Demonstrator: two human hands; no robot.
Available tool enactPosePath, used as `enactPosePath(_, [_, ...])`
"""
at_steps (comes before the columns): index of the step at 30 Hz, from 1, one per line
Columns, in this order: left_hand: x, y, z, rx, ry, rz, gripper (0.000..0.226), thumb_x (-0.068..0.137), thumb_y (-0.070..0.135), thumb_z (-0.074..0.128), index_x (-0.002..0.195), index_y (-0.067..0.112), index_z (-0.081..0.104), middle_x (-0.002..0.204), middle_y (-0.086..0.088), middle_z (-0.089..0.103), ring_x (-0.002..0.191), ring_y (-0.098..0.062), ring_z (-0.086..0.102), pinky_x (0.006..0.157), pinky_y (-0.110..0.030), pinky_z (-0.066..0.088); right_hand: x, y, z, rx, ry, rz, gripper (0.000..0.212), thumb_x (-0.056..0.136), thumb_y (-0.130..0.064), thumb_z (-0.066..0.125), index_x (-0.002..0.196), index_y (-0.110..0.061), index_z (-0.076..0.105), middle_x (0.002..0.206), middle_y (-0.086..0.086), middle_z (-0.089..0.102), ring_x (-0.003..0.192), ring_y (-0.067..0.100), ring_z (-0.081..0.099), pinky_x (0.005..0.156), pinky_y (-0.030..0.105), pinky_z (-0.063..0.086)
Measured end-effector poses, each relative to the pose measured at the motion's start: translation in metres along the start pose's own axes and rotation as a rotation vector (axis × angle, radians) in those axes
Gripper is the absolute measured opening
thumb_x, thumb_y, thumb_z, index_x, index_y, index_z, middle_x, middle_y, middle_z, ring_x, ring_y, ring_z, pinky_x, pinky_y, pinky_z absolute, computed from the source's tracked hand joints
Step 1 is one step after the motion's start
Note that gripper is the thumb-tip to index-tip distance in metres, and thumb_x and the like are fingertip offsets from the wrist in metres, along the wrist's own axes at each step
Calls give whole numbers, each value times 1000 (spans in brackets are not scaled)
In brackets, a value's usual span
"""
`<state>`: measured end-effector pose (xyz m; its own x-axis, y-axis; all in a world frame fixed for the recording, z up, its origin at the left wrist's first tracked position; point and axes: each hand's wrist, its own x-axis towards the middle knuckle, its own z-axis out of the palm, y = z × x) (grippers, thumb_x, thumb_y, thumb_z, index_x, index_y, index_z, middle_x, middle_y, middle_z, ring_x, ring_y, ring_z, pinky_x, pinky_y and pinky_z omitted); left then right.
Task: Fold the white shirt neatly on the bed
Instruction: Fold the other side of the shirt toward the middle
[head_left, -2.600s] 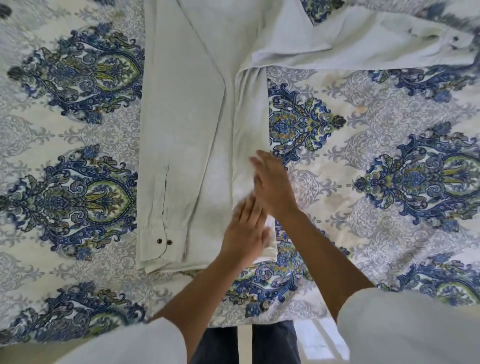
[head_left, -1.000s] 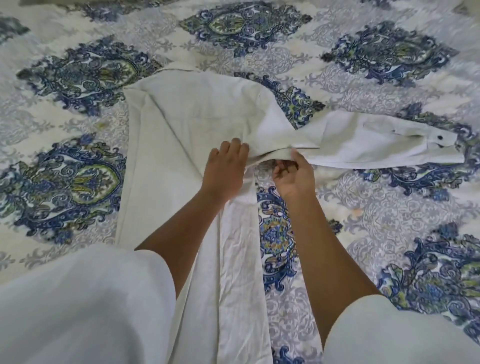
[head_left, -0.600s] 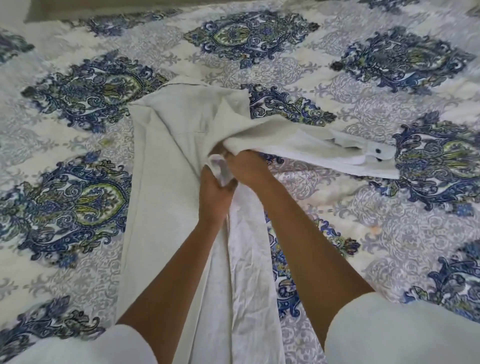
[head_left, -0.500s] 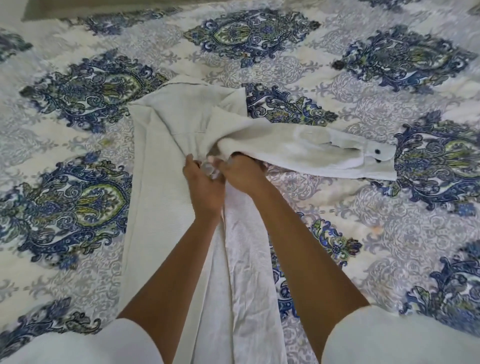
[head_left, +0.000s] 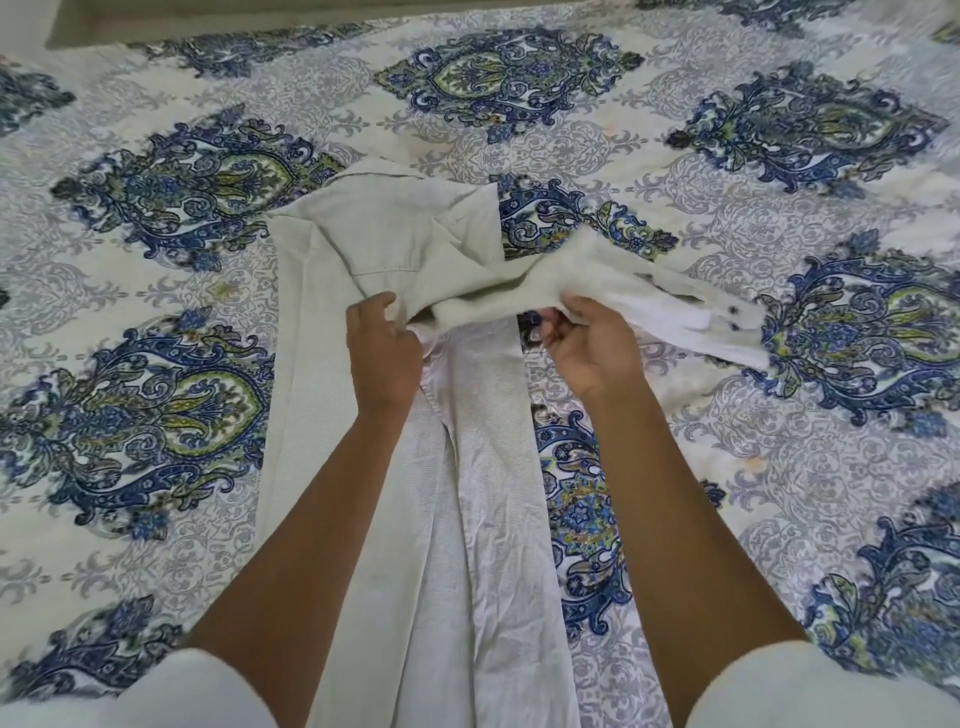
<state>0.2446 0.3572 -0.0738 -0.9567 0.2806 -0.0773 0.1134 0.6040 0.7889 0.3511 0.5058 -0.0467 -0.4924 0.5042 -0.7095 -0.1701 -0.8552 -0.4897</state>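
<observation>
White shirt (head_left: 374, 426): was laid lengthwise on the patterned bedspread (head_left: 779, 467), its body narrowed to a strip.
Sleeve (head_left: 639, 299): was lifted and stretched sideways, apparently so it could be turned in over the body.
Left hand (head_left: 384, 358): was clenched on the sleeve near the shoulder, anchoring the fold line.
Right hand (head_left: 592, 348): was closed on the sleeve nearer the buttoned cuff (head_left: 732, 325).

The right hand (head_left: 592, 349) has slid outward along the shirt sleeve (head_left: 618, 283).
</observation>
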Motion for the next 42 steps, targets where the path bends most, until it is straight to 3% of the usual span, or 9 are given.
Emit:
enactPosePath(3, [2, 10, -26, -486, -17, -392, 17, 91, 13, 45, 102, 11, 59, 90, -4, 56, 78, -24, 54, 66, -29, 42, -27, 16, 39, -176, -222, 25, 19, 91, 7, 43, 77, -2, 53, 58, 6, 62, 41, 14, 61, 39, 17, 44])
enactPosePath(8, [8, -4, -91, -955, -445, -813, 58, 94, 59, 18, 105, 18, 57, 71, -8, 70, 48, -21, 62, 55, -26, 49, -76, 75, 90, -830, -571, 246, 14, 93, -1, 49, 104, 5, 54, 69, 12, 56, 47, 9, 58, 44, 18, 48])
enactPosePath(11, [5, -34, -113, -974, -411, -877, 53, 89, 54, 34, 95, 15, 69, 82, -9, 72, 71, -22, 64, 61, -31, 55, -76, 93, 77, -1182, -494, 255, 13, 89, -14, 58, 99, -6, 61, 77, 3, 56, 55, 9, 52, 51, 18, 42])
enactPosePath(17, [0, -54, -108, -705, -238, -754, 21, 92, 37, 53, 89, 17, 58, 76, -5, 62, 61, -16, 60, 59, -27, 48, -21, 76, 31, -1273, -13, -117, 16, 86, -14, 51, 71, -18, 53, 87, 12, 61, 83, 25, 57, 82, 44, 51])
enactPosePath(23, [18, -68, -99, -338, 9, -675, 22, 86, 10, 50, 65, 12, 45, 57, -9, 46, 26, -7, 37, 38, -17, 25, 0, 88, 48, -732, -40, 4, 30, 90, -19, 60, 115, -8, 47, 87, 13, 60, 53, 12, 58, 43, 17, 44])
enactPosePath(29, [16, -97, -123, -670, 258, -884, 21, 93, 27, 43, 81, 13, 52, 70, -3, 56, 53, -11, 49, 45, -22, 37, -8, 120, 108, -682, -334, 48, 31, 90, 7, 49, 119, -5, 49, 91, 11, 57, 65, 21, 58, 52, 20, 51])
enactPosePath(34, [-4, -84, -93, -227, 557, -343, 28, 84, 5, 51, 110, -3, 52, 118, -24, 48, 89, -22, 49, 80, -29, 45, -5, 125, 117, -800, -392, 77, 32, 94, 4, 40, 125, 2, 50, 81, 9, 57, 56, 14, 57, 57, 19, 47])
enactPosePath(38, [-2, -50, -44, 262, 238, 360, 30, 77, 12, 46, 102, 5, 59, 111, -19, 55, 99, -34, 50, 82, -36, 39, 41, 91, 85, -1098, -3, -385, 26, 85, 0, 45, 95, -9, 68, 86, 6, 61, 79, 24, 60, 76, 43, 52])
enactPosePath(42, [37, -26, -7, 633, -9, 569, 31, 82, 20, 46, 109, 13, 60, 122, -8, 57, 101, -33, 55, 77, -39, 44, 73, 46, 68, -1289, 75, -549, 30, 90, -5, 45, 111, -10, 66, 104, 6, 65, 92, 20, 58, 76, 30, 46])
